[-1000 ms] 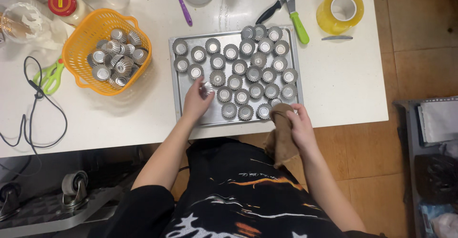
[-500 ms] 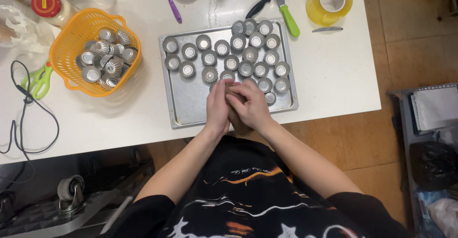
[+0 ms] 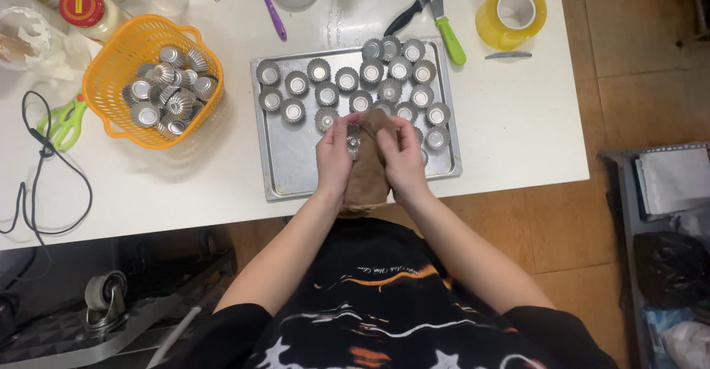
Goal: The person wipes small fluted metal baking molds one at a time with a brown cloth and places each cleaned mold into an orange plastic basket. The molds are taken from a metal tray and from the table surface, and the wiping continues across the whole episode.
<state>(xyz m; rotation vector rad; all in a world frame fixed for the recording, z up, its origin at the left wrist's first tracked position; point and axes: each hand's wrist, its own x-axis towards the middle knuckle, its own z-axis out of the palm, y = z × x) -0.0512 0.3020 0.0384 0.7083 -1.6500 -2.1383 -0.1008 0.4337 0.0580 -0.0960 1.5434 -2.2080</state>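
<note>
A small fluted tin [image 3: 353, 140] sits pinched in the fingers of our left hand [image 3: 334, 158], held just above the near part of the baking tray [image 3: 285, 173]. Our right hand [image 3: 403, 160] is curled around a brown cloth [image 3: 366, 180], pressing it against the tin, the two hands close together. Beyond them we see more fluted tins [image 3: 362, 80] standing in rows on the tray. Farther left an orange basket [image 3: 111, 66] holds a heap of the same tins. At the far edge lie a green-handled knife [image 3: 442, 21] and a yellow tape roll [image 3: 510, 14].
</note>
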